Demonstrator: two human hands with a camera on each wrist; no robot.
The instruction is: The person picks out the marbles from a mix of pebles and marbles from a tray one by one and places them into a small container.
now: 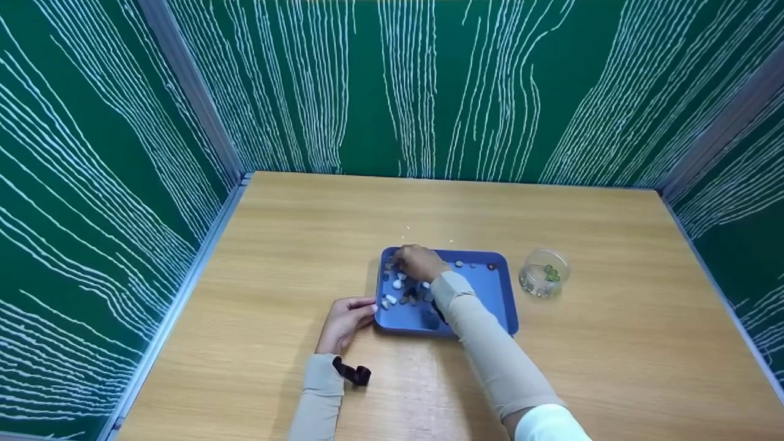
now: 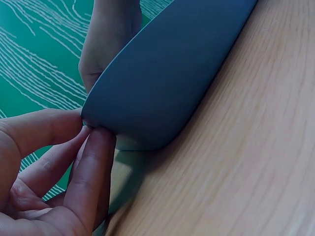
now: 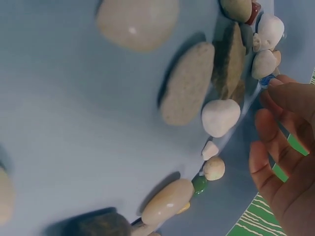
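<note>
A blue tray (image 1: 484,300) holds several pebbles (image 1: 391,299) of white, tan, grey and dark colours. At its near left corner my left hand (image 1: 346,318) pinches the rim, thumb and fingertips meeting the wall (image 2: 162,73) in the left wrist view. My right hand (image 1: 421,262) reaches across the tray to its far left part. Between the right hand's (image 3: 290,132) thumb and forefinger tips is a small blue glass pebble (image 3: 267,79), mostly covered, by the tray wall. White pebbles (image 3: 221,118), a speckled grey one (image 3: 188,86) and a green one (image 3: 200,184) lie nearby.
Right of the tray stands a clear round container (image 1: 544,274) with green pieces (image 1: 551,273) inside. Tiny pale bits (image 1: 451,241) lie on the wooden table (image 1: 294,239) behind the tray. Green, white-streaked panels (image 1: 361,92) enclose the table's back and sides.
</note>
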